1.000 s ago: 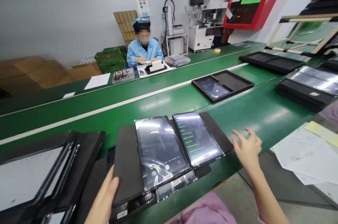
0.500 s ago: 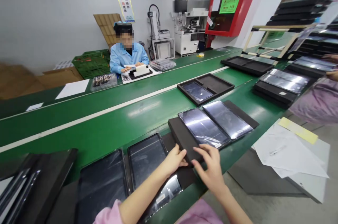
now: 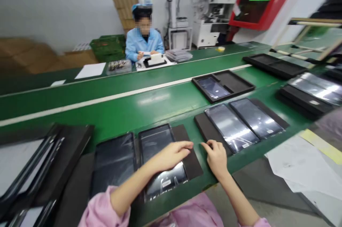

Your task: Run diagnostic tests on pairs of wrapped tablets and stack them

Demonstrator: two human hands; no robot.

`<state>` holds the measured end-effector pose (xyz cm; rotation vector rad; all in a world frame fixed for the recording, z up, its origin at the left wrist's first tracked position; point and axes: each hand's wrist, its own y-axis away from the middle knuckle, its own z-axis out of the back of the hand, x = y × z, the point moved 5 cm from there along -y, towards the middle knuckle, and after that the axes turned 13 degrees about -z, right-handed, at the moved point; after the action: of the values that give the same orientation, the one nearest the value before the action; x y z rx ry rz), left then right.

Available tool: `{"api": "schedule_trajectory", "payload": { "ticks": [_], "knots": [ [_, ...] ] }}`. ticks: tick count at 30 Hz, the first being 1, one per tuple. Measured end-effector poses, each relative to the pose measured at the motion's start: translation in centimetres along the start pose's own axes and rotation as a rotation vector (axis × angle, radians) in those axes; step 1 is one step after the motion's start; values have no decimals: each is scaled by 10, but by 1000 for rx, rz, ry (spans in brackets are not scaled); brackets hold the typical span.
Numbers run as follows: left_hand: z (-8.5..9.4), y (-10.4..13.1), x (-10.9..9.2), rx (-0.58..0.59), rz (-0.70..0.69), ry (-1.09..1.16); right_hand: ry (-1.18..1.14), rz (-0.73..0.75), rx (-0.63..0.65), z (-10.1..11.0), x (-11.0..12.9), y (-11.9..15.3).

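Left hand (image 3: 171, 155): flat, fingers spread, resting on near tray (image 3: 187, 159) and its bagged screen (image 3: 160, 163); gripping nothing. Right hand (image 3: 217, 157): open, fingertips at near-left corner of second tray (image 3: 208, 132); not clenched.

Near tray: at near edge of green belt (image 3: 120, 113), two dark screens side by side. Second tray: just right of it, near edge, two glossy screens. Third tray (image 3: 235, 82): mid-belt, one screen in left bay. Tray stack (image 3: 304, 98): right edge. Papers (image 3: 294, 170): right of belt. Person in blue (image 3: 144, 41): seated at far edge.
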<state>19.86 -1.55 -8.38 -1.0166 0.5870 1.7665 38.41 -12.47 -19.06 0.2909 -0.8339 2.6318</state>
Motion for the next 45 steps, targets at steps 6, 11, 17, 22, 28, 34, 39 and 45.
{"api": "schedule_trajectory", "payload": {
  "ticks": [6, 11, 17, 22, 28, 34, 39, 45],
  "knots": [
    [125, 98, 68, -374, 433, -429, 216, -333, 65, 28, -84, -32],
    [140, 131, 111, -392, 697, -601, -9, -340, 46, 10, -48, -67],
    [116, 112, 124, -372, 757, -727, -281, -57, 325, -74, 81, -62],
    [115, 110, 123, -400, 704, -722, -388, -104, 258, -93, 79, -57],
    [119, 117, 119, -430, 627, -616, -491, -194, 379, -97, 60, -64],
    [67, 225, 75, -577, 645, -593, -693, -429, 499, -78, 7, -25],
    [-1, 322, 62, -961, 894, -828, -682, -426, 435, -54, 0, 9],
    [7, 332, 72, -921, 1081, -903, -623, -335, 415, -59, 24, -11]
  ]
}}
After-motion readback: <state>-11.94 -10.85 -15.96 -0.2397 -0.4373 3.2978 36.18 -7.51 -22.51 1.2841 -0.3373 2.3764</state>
